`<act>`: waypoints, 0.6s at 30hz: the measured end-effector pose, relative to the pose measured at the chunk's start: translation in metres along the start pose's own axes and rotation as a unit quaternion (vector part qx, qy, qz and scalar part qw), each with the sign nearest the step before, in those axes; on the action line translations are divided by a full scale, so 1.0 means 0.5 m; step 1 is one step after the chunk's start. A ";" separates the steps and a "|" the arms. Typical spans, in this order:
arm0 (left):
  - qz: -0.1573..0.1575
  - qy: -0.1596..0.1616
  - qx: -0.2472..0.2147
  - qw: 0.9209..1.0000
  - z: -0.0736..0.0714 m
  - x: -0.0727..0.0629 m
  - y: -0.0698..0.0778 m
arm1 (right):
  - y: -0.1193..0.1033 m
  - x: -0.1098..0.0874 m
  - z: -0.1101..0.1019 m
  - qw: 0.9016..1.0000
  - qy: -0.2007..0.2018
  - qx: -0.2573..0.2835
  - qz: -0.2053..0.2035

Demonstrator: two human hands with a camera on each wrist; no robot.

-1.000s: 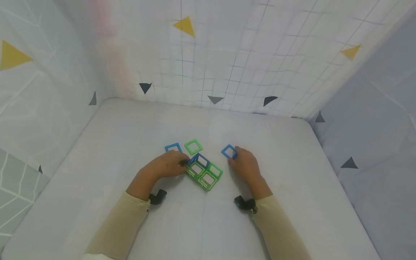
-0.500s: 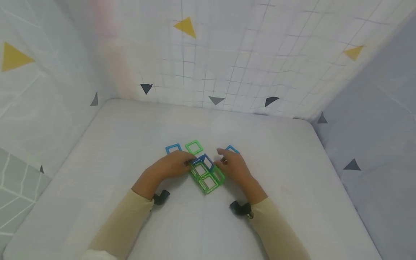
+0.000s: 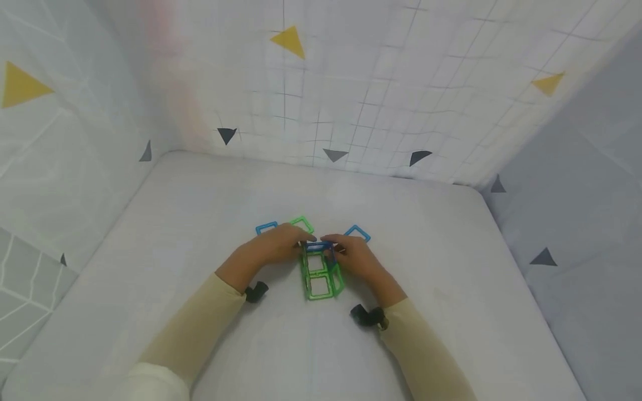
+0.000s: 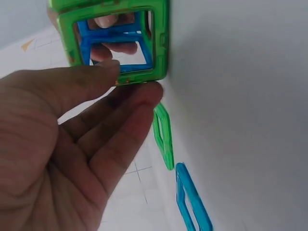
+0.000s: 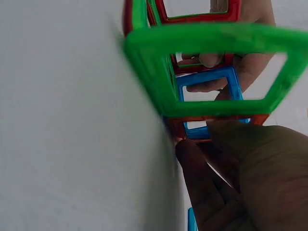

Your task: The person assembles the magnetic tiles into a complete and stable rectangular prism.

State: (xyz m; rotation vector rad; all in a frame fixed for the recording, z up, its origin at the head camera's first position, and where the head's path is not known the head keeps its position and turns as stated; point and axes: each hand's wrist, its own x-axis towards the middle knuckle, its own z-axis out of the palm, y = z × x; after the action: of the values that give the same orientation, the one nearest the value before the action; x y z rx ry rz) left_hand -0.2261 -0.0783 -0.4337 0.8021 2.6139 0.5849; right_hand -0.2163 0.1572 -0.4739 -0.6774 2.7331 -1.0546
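Note:
A small open structure of square magnetic tiles [image 3: 317, 273] stands mid-table, green in front with blue at its far end. My left hand [image 3: 275, 245] is at its far left corner. In the left wrist view, that hand's thumb and fingers pinch the lower edge of a green tile [image 4: 161, 43]. My right hand [image 3: 358, 259] is at the far right side. The right wrist view shows its thumb and forefinger pinching a reddish-edged tile [image 5: 260, 119] behind a raised green tile [image 5: 216, 108]. A blue tile [image 5: 233, 82] spans between the hands.
Three loose tiles lie beyond the hands on the white table [image 3: 426, 245]: a blue one [image 3: 267, 225] at left, a green one [image 3: 308, 224] in the middle, and another blue one [image 3: 364, 234] at right. Walls of pale cloth [image 3: 241, 83] surround the table.
My right hand has left the loose blue tile and moved left onto the structure. The structure has turned to face me more squarely. My left hand has shifted slightly right with it.

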 end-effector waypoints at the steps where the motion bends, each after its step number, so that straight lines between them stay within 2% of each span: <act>1: -0.003 0.004 0.002 1.000 -0.001 0.003 0.001 | 0.003 0.001 0.000 1.000 -0.001 0.004 0.009; 7: -0.048 0.042 -0.022 0.998 0.000 0.001 0.001 | 0.013 -0.005 -0.003 0.998 -0.002 0.022 0.054; 11: -0.049 0.068 -0.033 0.996 0.007 -0.018 -0.002 | 0.019 -0.019 -0.009 0.998 0.008 0.022 0.063; 14: -0.056 0.058 -0.063 0.995 0.016 -0.036 0.010 | 0.025 -0.030 -0.016 0.997 0.022 0.020 0.068; 18: -0.078 0.020 -0.100 0.992 0.028 -0.058 0.039 | 0.030 -0.043 -0.023 0.997 0.044 0.016 0.066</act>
State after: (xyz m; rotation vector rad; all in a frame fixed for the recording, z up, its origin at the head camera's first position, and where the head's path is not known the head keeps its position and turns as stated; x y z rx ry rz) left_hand -0.1885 -0.0770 -0.4304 0.5236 2.5722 0.8084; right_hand -0.2059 0.1836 -0.4759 -0.4487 2.7838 -1.1188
